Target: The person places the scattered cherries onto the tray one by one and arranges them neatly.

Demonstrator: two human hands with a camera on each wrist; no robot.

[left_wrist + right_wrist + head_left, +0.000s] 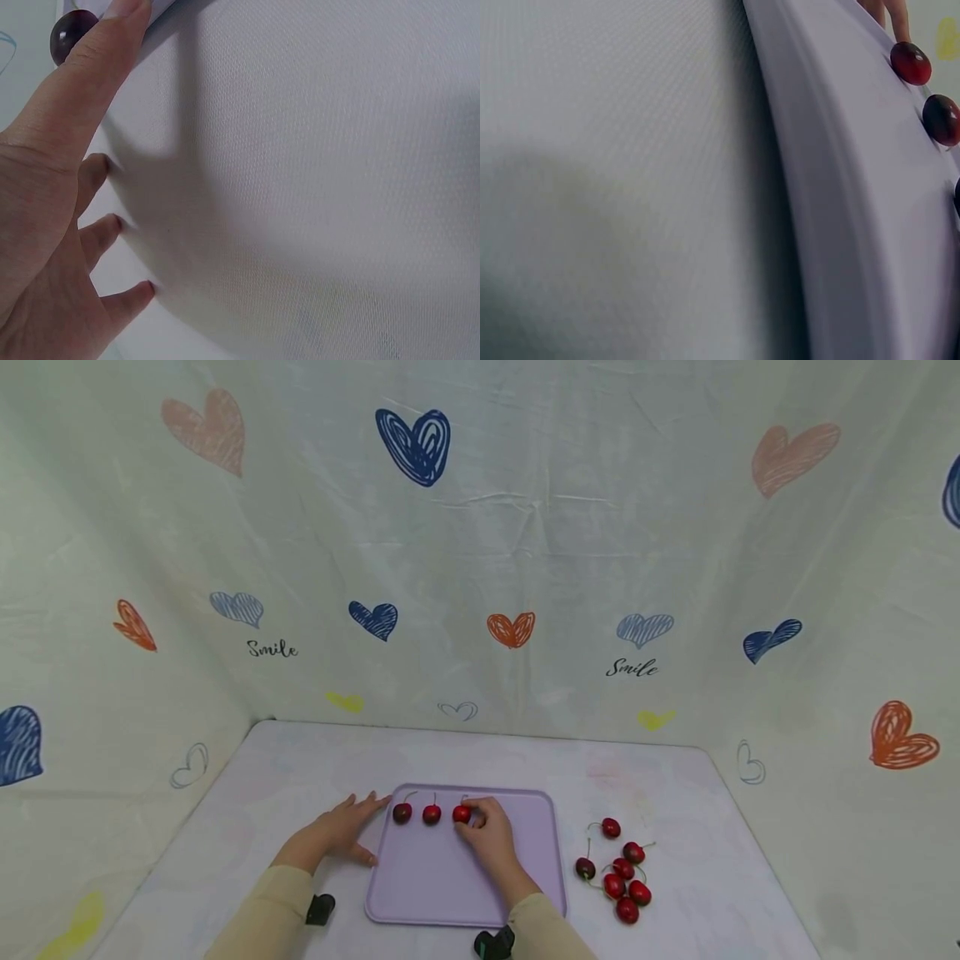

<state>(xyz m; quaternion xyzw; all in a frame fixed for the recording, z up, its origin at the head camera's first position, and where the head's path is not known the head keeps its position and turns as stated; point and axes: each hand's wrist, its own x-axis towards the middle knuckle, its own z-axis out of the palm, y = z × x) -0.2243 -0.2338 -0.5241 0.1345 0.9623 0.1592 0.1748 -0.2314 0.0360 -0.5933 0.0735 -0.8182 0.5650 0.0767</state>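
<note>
A lilac tray (pixel 427 881) lies on the table, with three dark red cherries along its far edge. My right hand (pixel 492 842) pinches the rightmost of these, a red cherry (pixel 461 814), between thumb and fingertips, low over the tray. To its left sit the middle cherry (pixel 431 815) and the left cherry (pixel 402 813), stems up. With fingers spread, my left hand (pixel 336 835) rests at the tray's left edge; in the left wrist view its thumb (pixel 90 75) overlaps a cherry (pixel 69 36). The right wrist view shows the tray rim (pixel 825 187) and cherries, the right hand's fingers being out of frame.
Right of the tray, several loose cherries (pixel 614 886) with stems lie in a loose group on the white table (pixel 315 760). A pale curtain (pixel 570 560) printed with hearts hangs behind and at both sides. Dark wrist devices (pixel 321 909) sit by the sleeves.
</note>
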